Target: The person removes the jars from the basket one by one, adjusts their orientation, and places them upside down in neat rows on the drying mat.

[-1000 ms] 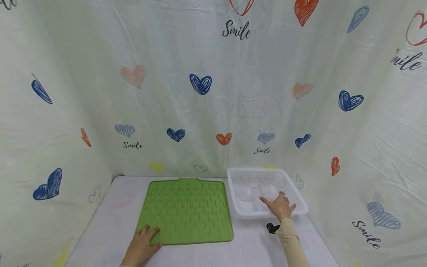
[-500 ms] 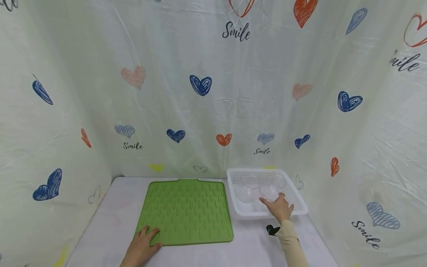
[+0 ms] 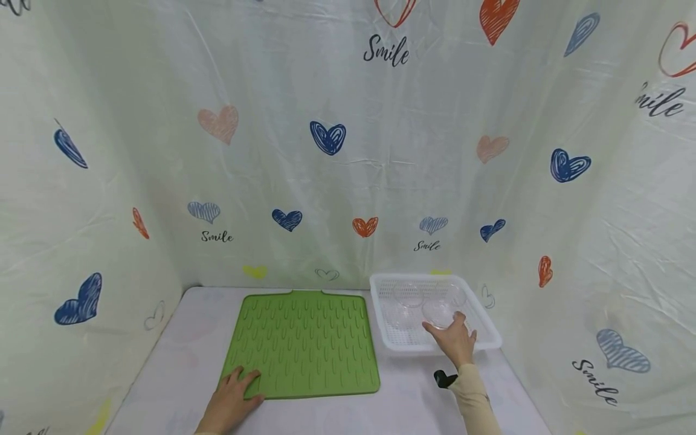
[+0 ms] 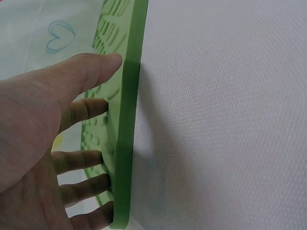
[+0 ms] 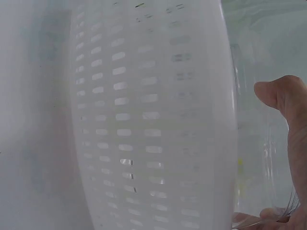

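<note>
Currently | right grip (image 3: 454, 338): grasping a clear, round, see-through container (image 3: 438, 311), thumb and fingers around its near side | container: inside the white, rectangular, perforated plastic basket (image 3: 415, 349), beside other clear vessels (image 3: 408, 295) | left grip (image 3: 231, 402): released, spread fingers resting on the green, ridged, flat mat's (image 3: 307, 341) near-left corner | mat: left of basket, on white bench (image 3: 410, 402)

Soft diffuse light, faint sheen on the pale heart-printed fabric curtain (image 3: 375, 181), soft-edged shadow on the white textured tabletop (image 4: 225, 120), hazy white perforated plastic basket (image 5: 144, 120), thin glints on the clear round vessel (image 5: 268, 158)
</note>
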A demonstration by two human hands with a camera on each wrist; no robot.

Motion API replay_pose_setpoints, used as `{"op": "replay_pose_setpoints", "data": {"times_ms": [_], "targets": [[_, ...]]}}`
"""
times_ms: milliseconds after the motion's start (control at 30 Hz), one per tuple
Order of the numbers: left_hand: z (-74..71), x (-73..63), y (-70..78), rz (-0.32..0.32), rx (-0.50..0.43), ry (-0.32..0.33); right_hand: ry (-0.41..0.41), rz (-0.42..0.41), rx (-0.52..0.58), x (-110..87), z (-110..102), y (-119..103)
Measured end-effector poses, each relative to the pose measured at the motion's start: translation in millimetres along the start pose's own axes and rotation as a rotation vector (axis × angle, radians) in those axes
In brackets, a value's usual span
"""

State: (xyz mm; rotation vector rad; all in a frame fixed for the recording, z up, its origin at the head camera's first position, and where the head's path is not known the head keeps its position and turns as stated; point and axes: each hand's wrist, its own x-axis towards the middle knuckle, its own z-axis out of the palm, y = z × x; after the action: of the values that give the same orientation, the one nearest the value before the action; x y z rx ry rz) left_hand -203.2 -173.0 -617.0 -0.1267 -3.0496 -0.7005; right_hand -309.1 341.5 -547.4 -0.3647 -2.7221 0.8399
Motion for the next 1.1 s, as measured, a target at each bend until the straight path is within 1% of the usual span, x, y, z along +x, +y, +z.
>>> {"op": "replay_pose_setpoints", "data": {"times_ms": [167,333,467,567,733,900,1100], "targets": [[0.6,0.7,-0.8,0.004,0.001,-0.004,0.056,-0.022,0.020,-1.6,-2.0,-4.3],[-0.1,0.4,-0.6,-0.003,-0.005,-0.009,0.169,-0.072,0.055,-0.9,-3.6,-9.5],[-0.5,0.6,-0.6,-0.010,-0.011,-0.018,0.255,-0.098,0.064,-1.0,-4.5,-14.7],[-0.4,1.6,-0.8,-0.018,-0.014,-0.029,0.296,-0.108,0.066,-2.8,-6.8,-20.0],[-0.9,2.3,-0.1,-0.023,-0.011,-0.034,0.325,-0.167,0.081,-4.8,-13.3,-32.1],[-2.1,1.6,1.3,-0.015,-0.005,-0.019,0.337,-0.258,0.048,-7.6,-19.1,-45.4],[-1.5,1.4,0.6,-0.019,0.000,-0.023,0.365,-0.386,0.006,-14.4,-24.9,-62.1]]}}
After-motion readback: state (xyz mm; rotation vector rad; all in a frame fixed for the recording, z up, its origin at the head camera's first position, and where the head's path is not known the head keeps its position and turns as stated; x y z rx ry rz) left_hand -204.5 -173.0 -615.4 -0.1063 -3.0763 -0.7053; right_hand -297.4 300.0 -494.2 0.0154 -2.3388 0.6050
